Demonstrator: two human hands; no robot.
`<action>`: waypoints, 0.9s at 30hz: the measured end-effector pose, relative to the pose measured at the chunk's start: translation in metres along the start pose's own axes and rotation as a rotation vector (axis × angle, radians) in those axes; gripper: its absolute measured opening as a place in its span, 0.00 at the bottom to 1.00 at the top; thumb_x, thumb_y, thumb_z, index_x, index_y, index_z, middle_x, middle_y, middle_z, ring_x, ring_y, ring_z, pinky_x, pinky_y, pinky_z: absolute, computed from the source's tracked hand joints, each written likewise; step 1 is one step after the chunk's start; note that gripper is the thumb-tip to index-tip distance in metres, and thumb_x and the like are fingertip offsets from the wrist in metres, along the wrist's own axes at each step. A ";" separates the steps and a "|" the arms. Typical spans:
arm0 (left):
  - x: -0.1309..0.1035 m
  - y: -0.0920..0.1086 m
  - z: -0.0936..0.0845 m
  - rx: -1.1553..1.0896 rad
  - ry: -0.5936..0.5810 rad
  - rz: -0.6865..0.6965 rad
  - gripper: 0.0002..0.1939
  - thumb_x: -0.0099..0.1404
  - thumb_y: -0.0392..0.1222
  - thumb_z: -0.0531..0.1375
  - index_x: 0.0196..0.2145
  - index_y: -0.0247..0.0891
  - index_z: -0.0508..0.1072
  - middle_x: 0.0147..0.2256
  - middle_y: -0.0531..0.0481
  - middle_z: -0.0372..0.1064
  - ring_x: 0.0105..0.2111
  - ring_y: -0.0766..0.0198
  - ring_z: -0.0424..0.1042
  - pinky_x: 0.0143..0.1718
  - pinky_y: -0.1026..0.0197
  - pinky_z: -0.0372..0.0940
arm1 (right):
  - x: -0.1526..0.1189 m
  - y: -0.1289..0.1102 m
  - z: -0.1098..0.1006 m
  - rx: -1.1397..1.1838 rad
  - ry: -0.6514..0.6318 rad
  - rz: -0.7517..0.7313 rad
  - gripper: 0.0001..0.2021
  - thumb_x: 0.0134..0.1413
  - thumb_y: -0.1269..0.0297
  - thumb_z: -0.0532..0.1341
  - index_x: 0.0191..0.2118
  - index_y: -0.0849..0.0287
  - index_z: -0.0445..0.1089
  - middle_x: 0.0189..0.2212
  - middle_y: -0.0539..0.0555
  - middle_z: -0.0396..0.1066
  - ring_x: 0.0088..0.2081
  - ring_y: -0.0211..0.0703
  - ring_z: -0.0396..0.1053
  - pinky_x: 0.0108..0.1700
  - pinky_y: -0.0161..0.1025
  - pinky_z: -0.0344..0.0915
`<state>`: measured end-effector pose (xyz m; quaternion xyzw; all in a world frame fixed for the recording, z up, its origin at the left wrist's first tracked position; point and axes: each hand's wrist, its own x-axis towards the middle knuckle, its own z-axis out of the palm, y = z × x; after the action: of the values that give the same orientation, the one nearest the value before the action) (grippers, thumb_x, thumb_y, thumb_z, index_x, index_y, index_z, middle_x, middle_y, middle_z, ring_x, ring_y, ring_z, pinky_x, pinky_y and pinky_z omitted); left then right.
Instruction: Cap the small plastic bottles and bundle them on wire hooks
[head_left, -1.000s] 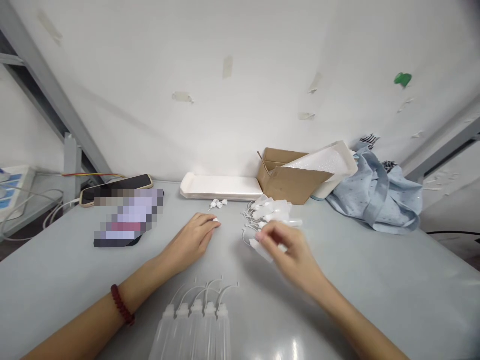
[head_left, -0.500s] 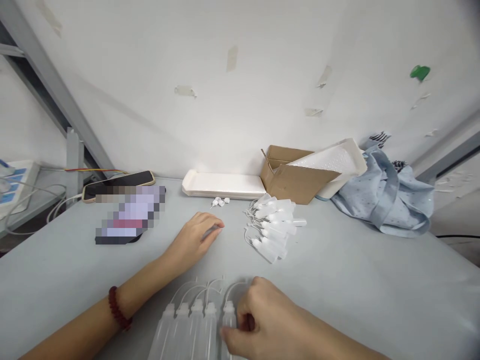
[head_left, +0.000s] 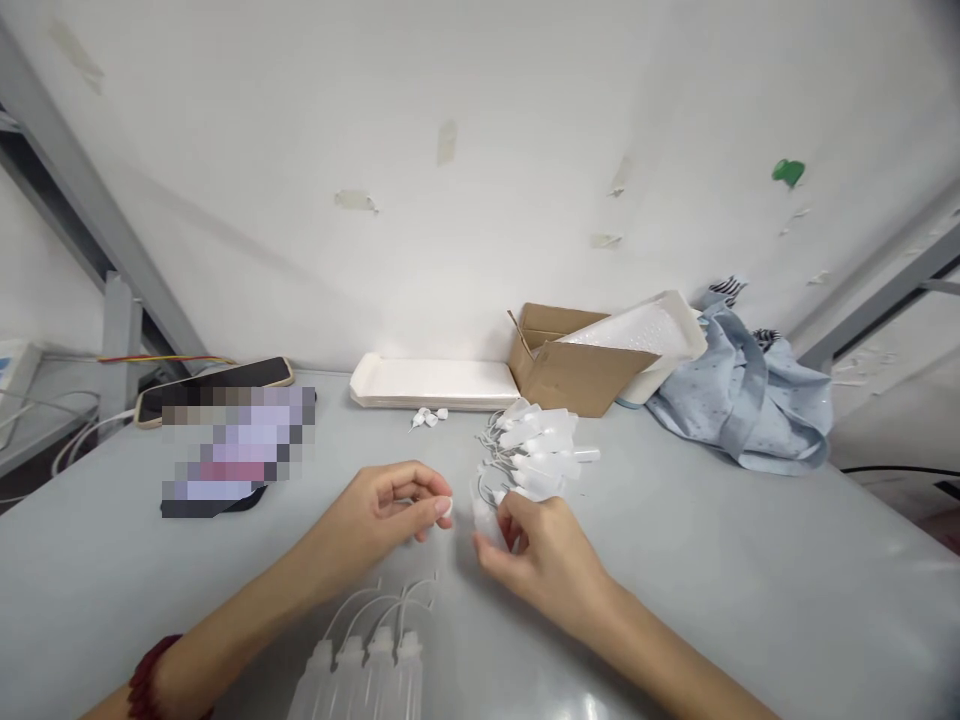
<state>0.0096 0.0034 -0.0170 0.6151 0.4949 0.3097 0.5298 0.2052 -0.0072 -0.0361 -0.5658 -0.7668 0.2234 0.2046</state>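
My left hand [head_left: 401, 508] is pinched on a small white cap [head_left: 448, 508], held above the table. Facing it, my right hand [head_left: 544, 550] grips a translucent squeeze bottle [head_left: 486, 518] whose thin tethered cord curves up from its top. The cap and the bottle are apart by a narrow gap. Nearer to me stands a row of translucent bottles [head_left: 360, 685] with thin curved cords, lying side by side at the lower edge. Beyond my right hand lies a loose heap of similar bottles [head_left: 544, 440]. A few more white caps [head_left: 429, 418] rest beyond my left hand.
A white foam tray [head_left: 439, 380] lies along the wall beside an open cardboard box [head_left: 589, 375]. A light blue cloth bag [head_left: 750, 400] slumps at the right. To the left are a blurred-out phone [head_left: 247, 450] and another dark device [head_left: 270, 374] with a cable.
My right hand has moved up and away from the front row with a bottle in it. My left hand has turned toward it, and the cap between its fingers now shows. The view has shifted slightly.
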 end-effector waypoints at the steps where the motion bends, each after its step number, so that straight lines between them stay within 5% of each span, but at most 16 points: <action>1: -0.001 0.001 0.002 -0.001 -0.014 -0.001 0.10 0.60 0.47 0.58 0.35 0.38 0.70 0.30 0.52 0.72 0.27 0.65 0.69 0.32 0.62 0.64 | 0.000 0.001 0.001 0.029 0.008 -0.004 0.13 0.46 0.61 0.58 0.20 0.58 0.53 0.14 0.45 0.55 0.17 0.32 0.52 0.20 0.30 0.47; 18: 0.000 -0.012 0.016 -0.183 -0.031 -0.010 0.10 0.61 0.46 0.58 0.31 0.36 0.69 0.24 0.54 0.71 0.22 0.68 0.68 0.25 0.64 0.65 | -0.004 0.013 0.019 -0.129 0.288 -0.476 0.04 0.53 0.71 0.51 0.29 0.57 0.55 0.22 0.53 0.67 0.20 0.36 0.63 0.20 0.30 0.56; 27: -0.006 -0.011 0.015 0.023 0.007 0.143 0.06 0.61 0.42 0.57 0.29 0.37 0.71 0.25 0.55 0.68 0.23 0.67 0.67 0.28 0.65 0.64 | -0.008 0.007 0.019 0.154 0.142 -0.248 0.07 0.49 0.66 0.57 0.27 0.57 0.55 0.16 0.44 0.57 0.16 0.31 0.51 0.18 0.29 0.49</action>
<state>0.0178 -0.0079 -0.0304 0.6538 0.4552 0.3435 0.4974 0.2021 -0.0154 -0.0565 -0.4638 -0.7951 0.2140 0.3270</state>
